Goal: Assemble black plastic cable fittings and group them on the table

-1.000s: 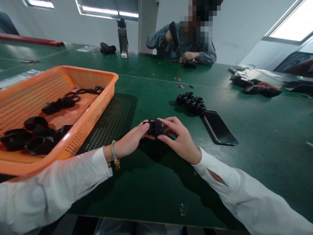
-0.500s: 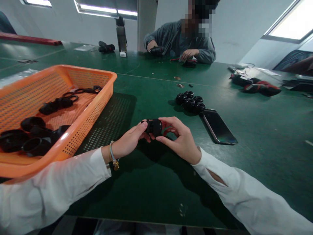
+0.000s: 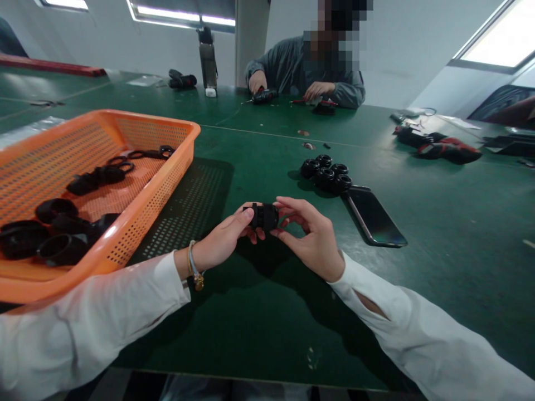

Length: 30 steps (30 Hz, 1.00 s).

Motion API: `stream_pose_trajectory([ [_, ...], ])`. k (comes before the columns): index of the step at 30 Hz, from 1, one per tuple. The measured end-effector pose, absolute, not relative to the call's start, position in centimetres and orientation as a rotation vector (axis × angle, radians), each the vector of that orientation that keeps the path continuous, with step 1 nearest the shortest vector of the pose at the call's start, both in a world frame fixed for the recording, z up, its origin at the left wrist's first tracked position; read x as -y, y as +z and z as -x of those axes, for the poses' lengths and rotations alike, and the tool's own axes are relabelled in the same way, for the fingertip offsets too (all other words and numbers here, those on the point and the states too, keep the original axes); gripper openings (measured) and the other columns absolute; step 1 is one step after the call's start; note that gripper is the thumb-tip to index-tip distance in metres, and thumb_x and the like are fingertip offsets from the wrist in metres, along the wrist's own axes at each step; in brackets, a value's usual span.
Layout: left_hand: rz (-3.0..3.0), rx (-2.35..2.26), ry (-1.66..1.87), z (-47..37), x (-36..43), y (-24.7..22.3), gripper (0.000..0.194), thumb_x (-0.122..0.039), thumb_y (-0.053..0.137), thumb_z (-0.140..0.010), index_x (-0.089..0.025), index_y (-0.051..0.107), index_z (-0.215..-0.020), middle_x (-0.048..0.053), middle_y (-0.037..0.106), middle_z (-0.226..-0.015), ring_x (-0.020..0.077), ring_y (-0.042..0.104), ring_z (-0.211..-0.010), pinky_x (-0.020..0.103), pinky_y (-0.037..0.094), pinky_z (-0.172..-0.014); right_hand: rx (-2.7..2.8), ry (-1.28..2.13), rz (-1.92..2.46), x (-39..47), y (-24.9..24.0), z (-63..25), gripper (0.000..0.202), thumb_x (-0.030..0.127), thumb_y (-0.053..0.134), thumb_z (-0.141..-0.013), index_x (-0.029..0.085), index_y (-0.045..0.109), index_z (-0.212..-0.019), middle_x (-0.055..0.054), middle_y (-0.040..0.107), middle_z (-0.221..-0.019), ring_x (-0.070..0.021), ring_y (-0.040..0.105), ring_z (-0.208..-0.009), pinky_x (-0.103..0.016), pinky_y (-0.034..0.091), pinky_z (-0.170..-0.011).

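Just above the table, a black cylindrical plastic fitting [image 3: 266,217] with a ribbed, nut-like part lies sideways between my hands. My left hand [image 3: 228,234] grips its left end, thumb on the near side and fingers behind and below. Around the right end, thumb and fingertips of my right hand [image 3: 311,234] touch the ribbed part, and the palm stays hollow. Right of the hands, a cluster of several black ring-shaped parts [image 3: 325,174] sits close to a dark phone [image 3: 374,214].
An orange perforated basket [image 3: 156,206] at left holds several black plastic parts. Opposite, a co-worker [image 3: 288,61] in a grey top has one hand on a power drill [image 3: 264,96]. Another red-and-black tool [image 3: 449,149] lies far right on the green table [image 3: 251,312].
My right thumb and fingers have shifted slightly around the fitting's right end. My left hand keeps its hold. Across the table, the co-worker's drill has been lowered to the tabletop.
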<state>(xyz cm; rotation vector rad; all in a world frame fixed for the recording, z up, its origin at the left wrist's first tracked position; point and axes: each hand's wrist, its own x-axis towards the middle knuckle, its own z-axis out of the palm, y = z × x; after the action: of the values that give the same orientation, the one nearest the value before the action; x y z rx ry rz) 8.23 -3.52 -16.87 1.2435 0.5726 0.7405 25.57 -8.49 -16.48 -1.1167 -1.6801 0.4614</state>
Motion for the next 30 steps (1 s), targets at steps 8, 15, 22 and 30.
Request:
stream_pose_trajectory([
  [8,-1.224,-0.547,0.733,-8.29,3.44,-16.92,0.058,-0.061,0.059,-0.075,-0.012,0.051,-0.104,0.0,0.057,-0.073,0.012,0.053,-0.065,0.026,0.044,-0.064,1.705,0.421,1.048,8.36,-16.69,-25.61,0.033,0.01,0.067,-0.074,0.023,0.064,-0.104,-0.005,0.064,-0.101,-0.0152,0.063,-0.082,-0.031,0.056,-0.073],
  [15,-1.219,-0.54,0.722,-8.22,3.41,-16.99,0.054,-0.06,0.058,-0.076,-0.013,0.05,-0.102,-0.001,0.056,-0.069,0.0122,0.052,-0.063,0.027,0.043,-0.064,1.724,0.424,1.071,8.42,-16.71,-25.7,0.035,0.012,0.065,-0.075,0.022,0.062,-0.108,-0.005,0.063,-0.103,-0.0151,0.064,-0.081,-0.033,0.057,-0.074],
  [22,-1.204,-0.541,0.712,-8.18,3.35,-17.06,0.052,-0.058,0.056,-0.079,-0.012,0.055,-0.103,0.0,0.055,-0.07,0.0123,0.051,-0.063,0.028,0.042,-0.066,1.762,0.376,1.107,8.44,-16.59,-25.71,0.038,0.008,0.062,-0.073,0.022,0.061,-0.109,-0.006,0.062,-0.104,-0.0165,0.064,-0.084,-0.035,0.057,-0.077],
  [30,-1.216,-0.561,0.718,-8.23,3.4,-16.84,0.056,-0.061,0.058,-0.075,-0.011,0.054,-0.1,-0.001,0.056,-0.068,0.0113,0.05,-0.061,0.027,0.042,-0.063,1.74,0.398,1.123,8.42,-16.66,-25.77,0.037,0.01,0.065,-0.074,0.023,0.063,-0.108,-0.005,0.063,-0.101,-0.0168,0.064,-0.082,-0.037,0.056,-0.08],
])
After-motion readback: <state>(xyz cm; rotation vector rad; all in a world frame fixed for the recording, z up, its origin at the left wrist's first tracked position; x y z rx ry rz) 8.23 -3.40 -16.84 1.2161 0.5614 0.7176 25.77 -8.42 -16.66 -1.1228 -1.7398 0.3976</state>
